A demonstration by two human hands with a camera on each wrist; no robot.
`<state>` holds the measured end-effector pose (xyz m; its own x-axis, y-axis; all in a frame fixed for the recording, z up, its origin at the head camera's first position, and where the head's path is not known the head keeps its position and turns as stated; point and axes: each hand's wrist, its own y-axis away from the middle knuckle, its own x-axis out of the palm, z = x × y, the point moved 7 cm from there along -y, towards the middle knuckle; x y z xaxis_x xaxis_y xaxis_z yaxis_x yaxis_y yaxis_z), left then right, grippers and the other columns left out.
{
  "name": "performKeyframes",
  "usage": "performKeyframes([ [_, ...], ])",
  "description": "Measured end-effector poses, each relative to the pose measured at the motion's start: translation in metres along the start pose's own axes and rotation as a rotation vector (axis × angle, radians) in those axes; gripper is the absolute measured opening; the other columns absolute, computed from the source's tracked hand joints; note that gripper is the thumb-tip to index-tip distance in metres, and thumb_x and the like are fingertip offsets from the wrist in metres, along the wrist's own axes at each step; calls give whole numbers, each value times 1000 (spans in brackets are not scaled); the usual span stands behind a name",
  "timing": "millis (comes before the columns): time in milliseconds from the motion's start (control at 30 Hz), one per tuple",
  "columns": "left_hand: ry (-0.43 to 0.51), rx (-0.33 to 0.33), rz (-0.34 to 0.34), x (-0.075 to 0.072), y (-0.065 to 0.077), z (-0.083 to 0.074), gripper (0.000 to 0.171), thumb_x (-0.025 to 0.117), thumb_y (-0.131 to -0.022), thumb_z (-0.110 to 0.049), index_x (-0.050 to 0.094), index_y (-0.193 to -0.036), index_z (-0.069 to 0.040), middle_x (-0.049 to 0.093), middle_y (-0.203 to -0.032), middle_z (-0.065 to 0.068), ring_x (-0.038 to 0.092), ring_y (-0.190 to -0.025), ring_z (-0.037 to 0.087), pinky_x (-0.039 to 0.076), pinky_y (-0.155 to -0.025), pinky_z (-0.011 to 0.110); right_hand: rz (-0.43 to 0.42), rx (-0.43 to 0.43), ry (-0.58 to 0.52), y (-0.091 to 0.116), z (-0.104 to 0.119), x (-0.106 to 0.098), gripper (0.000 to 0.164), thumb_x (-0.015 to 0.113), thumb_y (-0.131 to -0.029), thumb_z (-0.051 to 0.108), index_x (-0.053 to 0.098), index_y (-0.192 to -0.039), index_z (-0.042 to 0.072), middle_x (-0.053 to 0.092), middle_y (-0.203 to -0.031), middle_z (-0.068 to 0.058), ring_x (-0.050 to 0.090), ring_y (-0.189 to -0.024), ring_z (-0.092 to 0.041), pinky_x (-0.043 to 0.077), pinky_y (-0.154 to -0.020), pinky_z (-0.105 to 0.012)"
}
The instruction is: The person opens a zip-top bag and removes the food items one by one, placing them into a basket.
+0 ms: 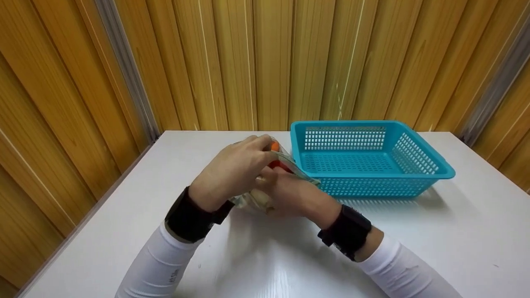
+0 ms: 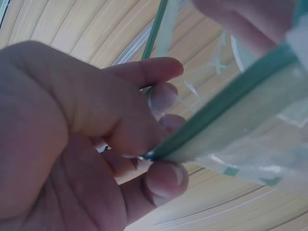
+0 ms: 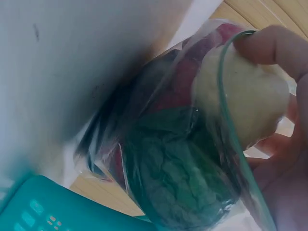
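Both hands meet over a clear zip bag (image 1: 290, 162) at the table's middle. My left hand (image 1: 238, 169) pinches the bag's green zip strip (image 2: 226, 98) between thumb and finger. My right hand (image 1: 292, 192) grips a pale, rounded, potato-like piece (image 3: 252, 98) at the bag's mouth, thumb and fingers on either side of it. Through the plastic in the right wrist view show a wrinkled dark green leafy thing (image 3: 178, 168) and something dark red (image 3: 180, 86). An orange piece (image 1: 275, 146) peeks out by the left fingers in the head view.
A turquoise perforated basket (image 1: 372, 176) stands to the right of the bag, close to the right hand. The white table (image 1: 476, 231) ends at a wood-patterned wall (image 1: 269, 62) behind, with similar panels at both sides.
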<state>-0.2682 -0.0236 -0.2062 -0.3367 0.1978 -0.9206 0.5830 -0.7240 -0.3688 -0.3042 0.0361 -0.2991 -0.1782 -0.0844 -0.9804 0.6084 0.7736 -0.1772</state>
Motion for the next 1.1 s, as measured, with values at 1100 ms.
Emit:
performKeyframes([
  [1100, -19, -151, 8, -2, 5, 20, 52, 74, -79, 3, 71, -125, -21, 59, -108, 7, 56, -97, 23, 57, -75, 34, -132, 375, -299, 62, -154, -81, 62, 78, -75, 11, 58, -133, 14, 53, -133, -15, 58, -101, -32, 55, -71, -40],
])
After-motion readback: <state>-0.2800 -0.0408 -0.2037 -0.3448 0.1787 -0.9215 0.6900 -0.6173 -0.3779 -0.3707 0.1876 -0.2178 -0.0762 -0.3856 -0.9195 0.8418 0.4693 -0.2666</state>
